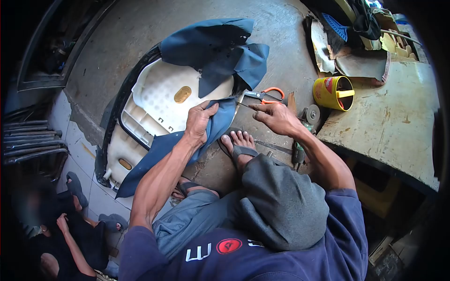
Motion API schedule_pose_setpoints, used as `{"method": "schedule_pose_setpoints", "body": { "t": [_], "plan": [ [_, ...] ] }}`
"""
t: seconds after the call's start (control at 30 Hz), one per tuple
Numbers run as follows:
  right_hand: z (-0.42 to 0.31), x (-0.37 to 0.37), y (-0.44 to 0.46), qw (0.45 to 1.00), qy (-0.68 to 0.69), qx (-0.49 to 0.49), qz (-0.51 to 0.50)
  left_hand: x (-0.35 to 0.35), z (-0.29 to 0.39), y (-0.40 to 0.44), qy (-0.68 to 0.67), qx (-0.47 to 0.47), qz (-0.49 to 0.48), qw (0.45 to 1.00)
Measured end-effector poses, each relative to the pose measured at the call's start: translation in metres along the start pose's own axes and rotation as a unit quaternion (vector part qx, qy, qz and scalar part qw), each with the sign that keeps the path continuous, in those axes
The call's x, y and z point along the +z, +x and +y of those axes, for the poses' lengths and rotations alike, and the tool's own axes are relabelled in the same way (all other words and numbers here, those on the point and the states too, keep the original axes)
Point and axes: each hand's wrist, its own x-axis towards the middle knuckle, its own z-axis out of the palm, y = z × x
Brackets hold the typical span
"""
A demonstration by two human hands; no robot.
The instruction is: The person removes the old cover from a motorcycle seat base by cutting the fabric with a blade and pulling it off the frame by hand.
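Observation:
A white plastic seat base (159, 96) with a black rim lies on the floor, blue-grey fabric (206, 42) draped over its far end and along its near side. My left hand (198, 121) grips the fabric's near edge, thumb on top. My right hand (276, 118) is closed round a thin dark tool (243, 105), whose tip points at the fabric edge. What the tool is cannot be made out. Scissors with orange handles (269, 95) lie open just beyond my right hand.
A yellow tin (333, 93) stands beside the low wooden table (389, 122) at right. A grinding disc (311, 114) and a green power tool (298, 153) lie near my right forearm. Another person (70, 234) sits at lower left. Metal bars (33, 143) are stacked at left.

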Motion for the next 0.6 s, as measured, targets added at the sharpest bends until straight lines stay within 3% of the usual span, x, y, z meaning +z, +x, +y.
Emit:
{"method": "schedule_pose_setpoints", "body": {
  "t": [0.03, 0.07, 0.1, 0.17, 0.33, 0.43, 0.47, 0.5, 0.57, 0.6],
  "plan": [
    [-0.007, -0.007, -0.002, 0.998, 0.032, 0.036, -0.039, -0.001, 0.001, -0.001, 0.005, 0.001, -0.007, 1.000],
    [-0.002, 0.005, -0.003, 0.996, -0.049, -0.046, 0.058, -0.006, -0.002, 0.002, 0.007, -0.002, -0.007, 1.000],
    [-0.011, 0.001, -0.009, 0.996, -0.045, -0.044, 0.063, -0.004, -0.001, 0.002, 0.012, -0.003, -0.011, 1.000],
    [-0.043, -0.016, -0.025, 0.948, -0.302, -0.074, 0.073, 0.000, 0.000, -0.002, 0.012, 0.017, 0.003, 1.000],
    [-0.065, -0.009, -0.024, 0.870, -0.475, -0.130, 0.030, 0.001, -0.001, -0.003, 0.001, -0.002, 0.003, 1.000],
    [-0.073, 0.007, -0.029, 0.890, -0.442, -0.099, 0.050, -0.003, -0.003, 0.003, -0.005, -0.015, -0.015, 1.000],
    [-0.056, 0.013, -0.024, 0.920, -0.379, -0.049, 0.084, -0.005, -0.005, 0.000, -0.003, -0.026, -0.029, 0.999],
    [-0.047, 0.010, -0.016, 0.978, -0.204, -0.010, 0.038, -0.003, -0.005, 0.000, -0.002, -0.023, -0.030, 0.999],
    [-0.008, 0.031, -0.002, 0.996, -0.014, -0.003, 0.091, 0.003, 0.000, 0.001, -0.024, 0.001, -0.005, 1.000],
    [-0.018, 0.026, -0.009, 0.996, -0.033, 0.021, 0.082, 0.004, 0.001, -0.001, -0.009, 0.015, -0.007, 1.000]
  ]
}}
